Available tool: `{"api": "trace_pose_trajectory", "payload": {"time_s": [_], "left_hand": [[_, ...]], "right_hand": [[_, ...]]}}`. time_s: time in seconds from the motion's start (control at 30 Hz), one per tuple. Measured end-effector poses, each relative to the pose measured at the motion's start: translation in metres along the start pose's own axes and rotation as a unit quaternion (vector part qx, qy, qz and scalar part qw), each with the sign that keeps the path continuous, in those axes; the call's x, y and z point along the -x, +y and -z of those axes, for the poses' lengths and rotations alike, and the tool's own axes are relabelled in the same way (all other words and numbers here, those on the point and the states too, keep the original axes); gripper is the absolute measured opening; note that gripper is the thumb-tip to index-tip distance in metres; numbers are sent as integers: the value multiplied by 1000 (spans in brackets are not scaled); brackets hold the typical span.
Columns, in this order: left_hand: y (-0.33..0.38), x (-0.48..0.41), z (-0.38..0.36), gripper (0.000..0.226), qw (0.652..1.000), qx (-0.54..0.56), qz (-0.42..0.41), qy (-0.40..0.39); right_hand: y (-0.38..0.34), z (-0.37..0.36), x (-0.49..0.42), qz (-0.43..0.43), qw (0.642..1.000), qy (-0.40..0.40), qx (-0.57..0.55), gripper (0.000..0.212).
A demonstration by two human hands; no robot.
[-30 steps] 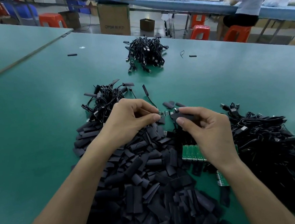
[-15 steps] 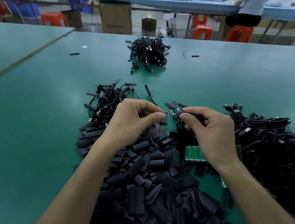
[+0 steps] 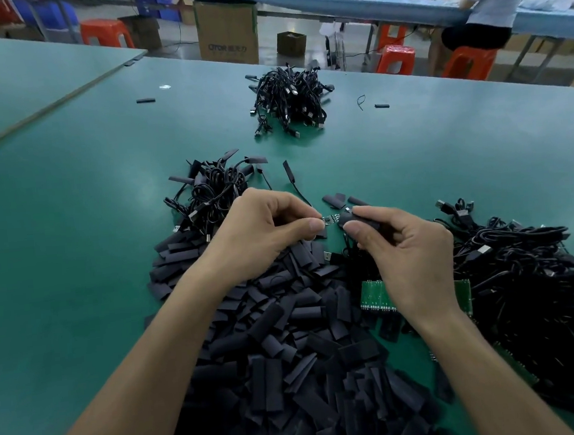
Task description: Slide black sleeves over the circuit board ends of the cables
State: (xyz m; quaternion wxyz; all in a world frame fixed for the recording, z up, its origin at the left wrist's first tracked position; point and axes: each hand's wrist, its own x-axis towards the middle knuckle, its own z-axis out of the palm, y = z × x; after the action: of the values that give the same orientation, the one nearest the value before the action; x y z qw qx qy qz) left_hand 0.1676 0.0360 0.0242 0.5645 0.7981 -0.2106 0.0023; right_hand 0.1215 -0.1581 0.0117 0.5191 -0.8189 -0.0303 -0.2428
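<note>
Forearms (image 3: 147, 382) run off the lower edge. Left hand (image 3: 263, 239) pinches the small circuit board (image 3: 330, 219) between thumb and curled fingers, its cable hidden behind the palm. Right hand (image 3: 408, 252) pinches a black sleeve (image 3: 351, 219), its mouth just beside the board's end. Loose sleeves (image 3: 289, 354) heap under both wrists, half covering green panels (image 3: 376, 294); tangled cables (image 3: 524, 284) lie right. A far carton (image 3: 226, 26) reads "OTOR", the rest illegible.

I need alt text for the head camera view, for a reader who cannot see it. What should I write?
A person's left hand pinches a small circuit board while the right hand holds a black sleeve close beside it, over a green table. A heap of loose sleeves lies under the hands, with tangled black cables to the right.
</note>
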Motion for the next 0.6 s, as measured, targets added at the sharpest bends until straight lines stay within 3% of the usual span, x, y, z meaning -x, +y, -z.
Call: {"api": "trace_pose_trajectory", "payload": {"time_s": [0.17,0.3,0.4,0.6], "left_hand": [[1,0,3,5,999,37,-1,-6],[1,0,2,21,999,51,3,-9],[0,1,2,16,997,71,16,-7],[0,1,2,23,997,80,14,18]], "right_hand": [[-3,0,-5,10,999,-35,-27,25],[-4,-3,-11,8,992,-106,-63,24],[-3,-4,-15,4,989,-137,-64,21],[-5,-6,-20,0,984,-153,-86,15]]}}
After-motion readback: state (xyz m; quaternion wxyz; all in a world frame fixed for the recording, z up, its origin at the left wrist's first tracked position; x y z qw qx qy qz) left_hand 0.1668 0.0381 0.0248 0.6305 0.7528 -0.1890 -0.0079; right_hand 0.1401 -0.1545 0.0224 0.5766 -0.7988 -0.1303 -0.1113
